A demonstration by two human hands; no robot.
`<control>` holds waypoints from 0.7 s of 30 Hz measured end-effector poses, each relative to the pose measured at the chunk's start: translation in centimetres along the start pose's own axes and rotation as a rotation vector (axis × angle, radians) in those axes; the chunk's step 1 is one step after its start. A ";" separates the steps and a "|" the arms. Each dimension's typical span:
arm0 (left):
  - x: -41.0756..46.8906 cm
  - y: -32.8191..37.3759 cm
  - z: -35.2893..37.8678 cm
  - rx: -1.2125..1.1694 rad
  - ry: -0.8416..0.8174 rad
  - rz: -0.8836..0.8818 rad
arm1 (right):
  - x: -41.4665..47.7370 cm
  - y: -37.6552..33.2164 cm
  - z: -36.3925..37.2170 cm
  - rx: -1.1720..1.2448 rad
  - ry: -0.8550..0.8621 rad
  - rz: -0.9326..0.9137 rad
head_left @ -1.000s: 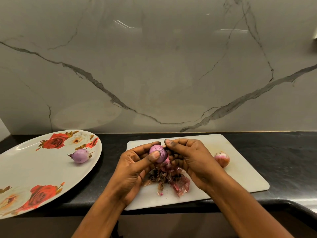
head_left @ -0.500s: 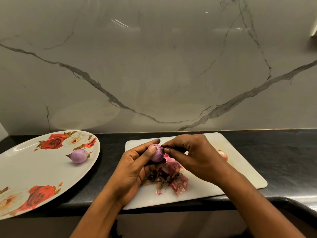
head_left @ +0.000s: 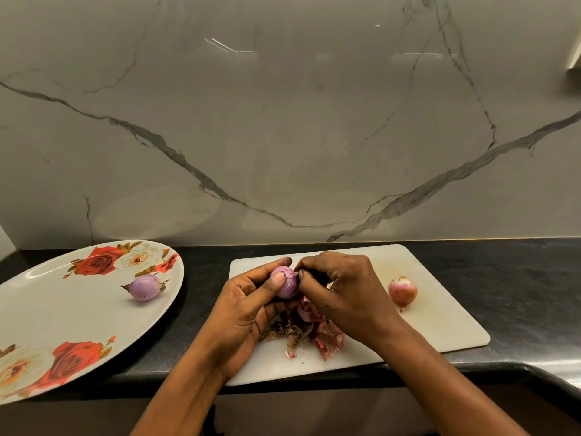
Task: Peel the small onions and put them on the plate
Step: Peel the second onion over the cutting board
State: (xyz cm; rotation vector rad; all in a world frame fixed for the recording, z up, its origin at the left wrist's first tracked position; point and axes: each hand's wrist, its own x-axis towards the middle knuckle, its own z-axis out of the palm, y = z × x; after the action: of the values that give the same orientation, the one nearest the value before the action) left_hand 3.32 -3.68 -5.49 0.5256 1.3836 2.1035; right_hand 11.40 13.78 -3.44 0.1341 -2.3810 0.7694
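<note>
Over board [head_left: 440,313], left hand [head_left: 248,309] grips onion [head_left: 287,284], right hand [head_left: 344,292] pinches its side; second onion [head_left: 145,287] lies on plate [head_left: 63,309].

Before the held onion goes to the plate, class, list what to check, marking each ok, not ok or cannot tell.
1. Left hand grips held onion: ok.
2. Right hand pinches its end: ok.
3. Held onion fully peeled: cannot tell.
4. Plate has bare room beside plate onion: ok.
5. Peels lie on board, off plate: ok.
6. Board onion peeled: not ok, skin on.
</note>
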 end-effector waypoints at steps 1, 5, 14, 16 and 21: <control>0.0 0.0 0.0 -0.004 -0.001 0.001 | 0.0 0.0 0.2 0.015 0.008 0.020; -0.2 0.2 0.0 -0.033 -0.014 0.007 | -0.1 -0.1 0.5 0.129 0.043 0.101; -0.5 0.3 -0.2 -0.168 -0.083 0.012 | 0.5 -0.6 -1.3 0.394 0.003 0.295; -0.5 0.4 -0.2 -0.179 -0.081 0.003 | 0.8 -0.3 -2.3 0.308 -0.015 0.272; -0.2 0.4 0.0 -0.184 -0.010 -0.023 | 0.5 0.6 -2.9 0.220 -0.046 0.293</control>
State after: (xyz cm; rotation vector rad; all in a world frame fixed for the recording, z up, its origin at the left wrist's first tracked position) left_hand 3.37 -3.92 -5.12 0.4421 1.1705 2.1790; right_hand 12.37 15.91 -1.55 -0.1120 -2.3829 1.1769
